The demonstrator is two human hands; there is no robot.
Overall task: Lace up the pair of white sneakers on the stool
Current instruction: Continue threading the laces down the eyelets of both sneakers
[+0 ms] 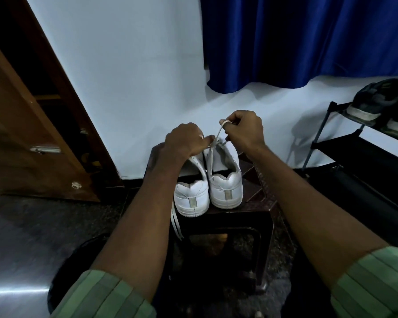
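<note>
My two white sneakers sit side by side on the dark stool [257,203], heels toward me, toes far. I am working on the right sneaker [225,180]. My right hand [244,131] pinches the lace [218,131] and lifts it up over the shoe. My left hand [184,141] pinches the same lace lower down, just left of it. The left sneaker [191,198] waits, its loose lace [176,223] hanging off the stool's near edge.
</note>
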